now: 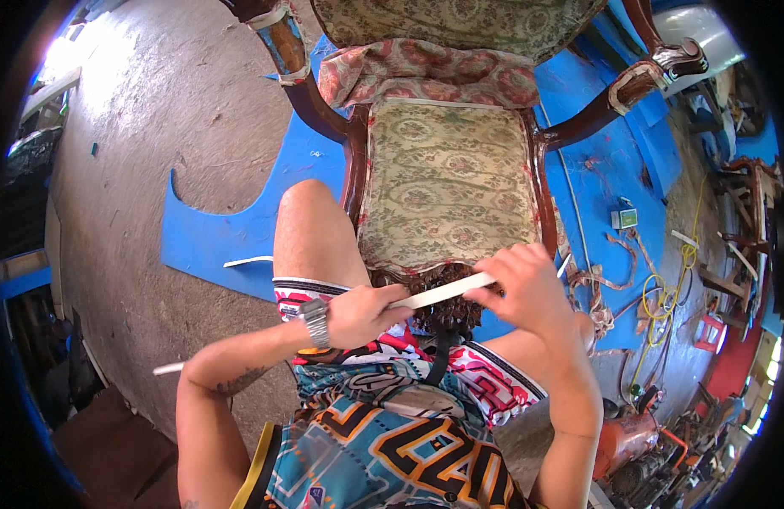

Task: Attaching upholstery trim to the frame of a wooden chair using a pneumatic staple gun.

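Observation:
A flat, narrow cream strip (pixel 443 293) is stretched between my two hands, just in front of the chair. My left hand (pixel 364 315) is closed round its left part, with a metal watch on that wrist. The right hand (pixel 525 287) pinches it farther right, thumb beneath. A pale end (pixel 166 369) shows beyond my left forearm; whether it belongs to the same strip is hidden. Before me stands a wooden armchair with a worn floral seat (pixel 447 182). Below the seat's front edge is dark carved wood or trim (pixel 447 318). Red patterned cloth (pixel 426 75) lies bunched at the seat's back.
Blue sheeting (pixel 218 242) lies on the concrete floor under the chair, with a loose white strip (pixel 248 261) on it. At right are a small green box (pixel 624 219), tangled fabric strips (pixel 597 284), a yellow hose (pixel 659 297) and an orange tank (pixel 627 441).

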